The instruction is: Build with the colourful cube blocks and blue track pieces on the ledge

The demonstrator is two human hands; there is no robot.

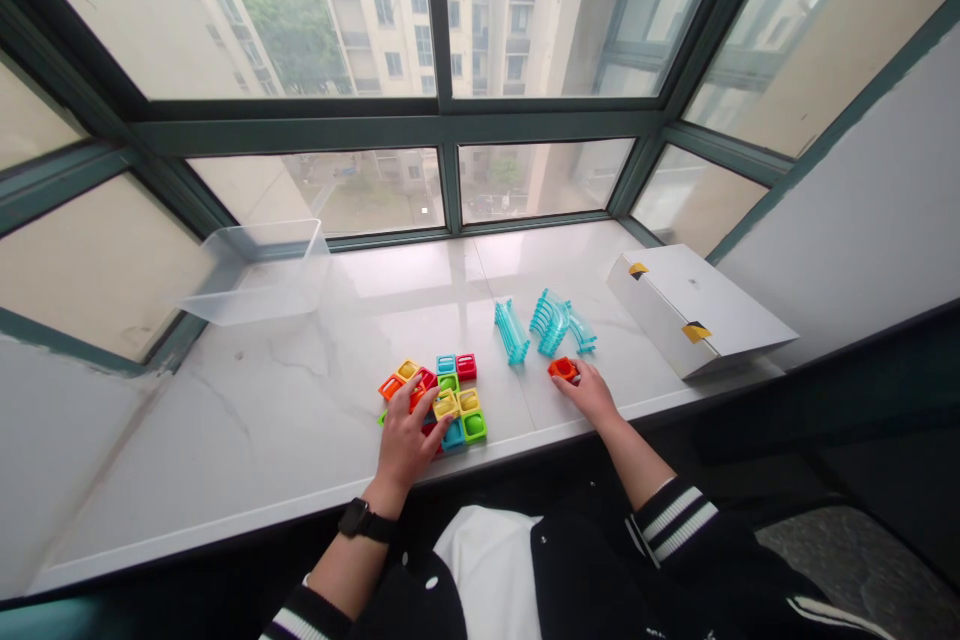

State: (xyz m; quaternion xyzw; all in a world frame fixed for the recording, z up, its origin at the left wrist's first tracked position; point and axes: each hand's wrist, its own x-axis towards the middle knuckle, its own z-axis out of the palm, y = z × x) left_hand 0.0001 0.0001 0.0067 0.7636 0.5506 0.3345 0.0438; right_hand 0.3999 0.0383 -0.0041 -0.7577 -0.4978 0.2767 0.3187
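Note:
My left hand rests over a cluster of colourful plastic blocks, its fingers spread apart. Its index finger and thumb lie beside a yellow block, and the palm side hides part of the cluster. Around it show a green block, a blue block, a red block and an orange block. To the right, my right hand has its fingers closed on a red-orange block at the tabletop, apart from the others.
Clear turquoise track-like pieces, one straight and others curved, lie beyond my right hand. A transparent plastic bin stands back left. At the right is a white box with yellow-black tabs. Windows border the white marbled ledge.

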